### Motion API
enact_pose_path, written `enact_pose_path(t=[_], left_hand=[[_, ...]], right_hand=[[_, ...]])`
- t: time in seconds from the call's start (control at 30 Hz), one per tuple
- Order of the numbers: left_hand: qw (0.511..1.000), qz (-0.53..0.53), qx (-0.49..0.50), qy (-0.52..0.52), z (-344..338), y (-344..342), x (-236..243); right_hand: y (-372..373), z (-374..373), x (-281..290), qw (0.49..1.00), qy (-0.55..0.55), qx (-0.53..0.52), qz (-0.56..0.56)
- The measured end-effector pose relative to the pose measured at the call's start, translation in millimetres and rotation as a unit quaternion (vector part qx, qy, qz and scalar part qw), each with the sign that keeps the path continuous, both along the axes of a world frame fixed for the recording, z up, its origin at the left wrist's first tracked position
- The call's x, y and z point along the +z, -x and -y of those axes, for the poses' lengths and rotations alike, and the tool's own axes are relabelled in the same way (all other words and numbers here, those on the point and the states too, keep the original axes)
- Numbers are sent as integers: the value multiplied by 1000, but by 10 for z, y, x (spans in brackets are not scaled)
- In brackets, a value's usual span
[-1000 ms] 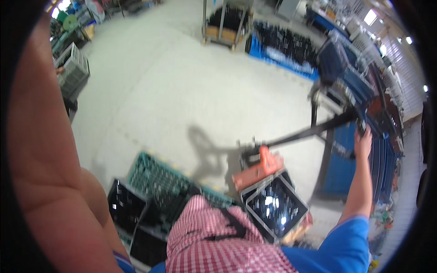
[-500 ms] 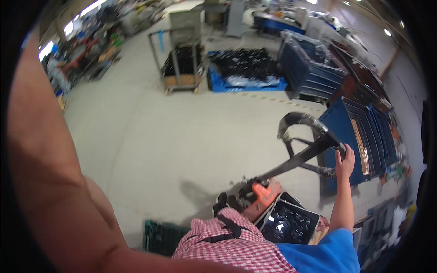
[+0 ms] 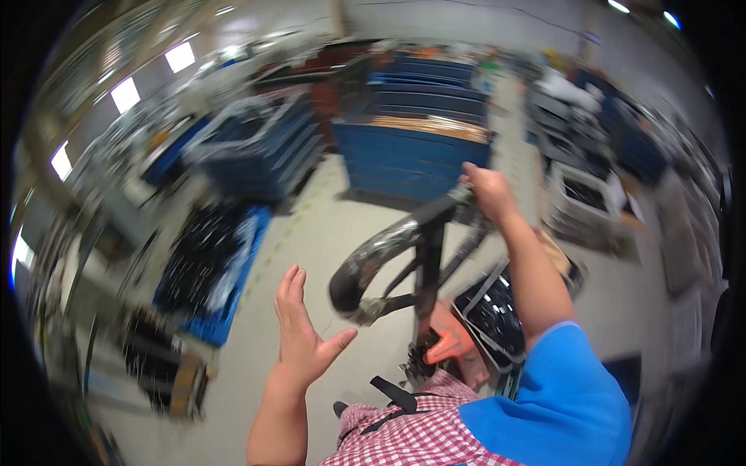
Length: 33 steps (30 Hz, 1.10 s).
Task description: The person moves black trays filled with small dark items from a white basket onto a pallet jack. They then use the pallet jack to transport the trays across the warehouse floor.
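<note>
My right hand (image 3: 489, 193) is wrapped around the far end of a pallet jack's loop handle (image 3: 395, 242), which is black and wound with shiny tape. My left hand (image 3: 301, 342) is raised to the left of the loop, its fingers stretched and thumb spread, holding nothing. A gap of floor shows between it and the handle. Below the loop sits the jack's orange body (image 3: 454, 346). Behind it, beside my right forearm, is a grey-rimmed bin of glossy black parts (image 3: 489, 307), partly hidden by my arm.
A large blue crate (image 3: 408, 159) stands just beyond the handle. To its left are a plastic-draped blue container (image 3: 249, 155) and a blue pallet (image 3: 242, 287) heaped with black parts. A cart with black parts (image 3: 159, 361) is at left. Light-coloured bins (image 3: 579, 198) stand at right.
The view has swung right, bringing the blue crate ahead. My left arm, close in front of the camera before, has dropped, and its open hand now shows. My right hand has kept the handle.
</note>
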<state>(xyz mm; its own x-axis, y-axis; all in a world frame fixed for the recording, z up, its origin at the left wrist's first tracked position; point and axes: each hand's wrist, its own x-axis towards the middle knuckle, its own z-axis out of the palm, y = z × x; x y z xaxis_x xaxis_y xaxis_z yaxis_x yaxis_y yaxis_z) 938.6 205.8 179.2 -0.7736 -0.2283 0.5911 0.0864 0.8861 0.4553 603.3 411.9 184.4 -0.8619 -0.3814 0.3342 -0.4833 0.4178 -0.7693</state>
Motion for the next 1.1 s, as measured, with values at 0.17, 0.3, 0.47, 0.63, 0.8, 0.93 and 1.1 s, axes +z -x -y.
enact_pose_path(t=[0.17, 0.3, 0.47, 0.63, 0.8, 0.93, 1.1], left_hand=[[944, 134, -264, -148, 417, 559, -331], [948, 89, -300, -60, 540, 603, -372], [909, 119, -385, -106, 550, 780, -545], [916, 56, -382, -109, 781, 1022, -802], [886, 41, -420, -194, 879, 1483, -681], [765, 126, -394, -493, 1259, 1914, -791], [983, -13, -178, -49, 1374, 2239, -880]], right_hand=[[-455, -243, 70, 989, 43, -119, -81], [-476, -150, -34, 972, 36, -213, -95], [-579, -205, -155, 963, 49, -249, -87], [-445, -234, -219, 979, 25, -193, -66], [14, -134, -147, 982, -90, -114, -122], [393, 161, -202, 987, -92, -88, -98], [665, 566, -316, 973, -170, -155, -33]])
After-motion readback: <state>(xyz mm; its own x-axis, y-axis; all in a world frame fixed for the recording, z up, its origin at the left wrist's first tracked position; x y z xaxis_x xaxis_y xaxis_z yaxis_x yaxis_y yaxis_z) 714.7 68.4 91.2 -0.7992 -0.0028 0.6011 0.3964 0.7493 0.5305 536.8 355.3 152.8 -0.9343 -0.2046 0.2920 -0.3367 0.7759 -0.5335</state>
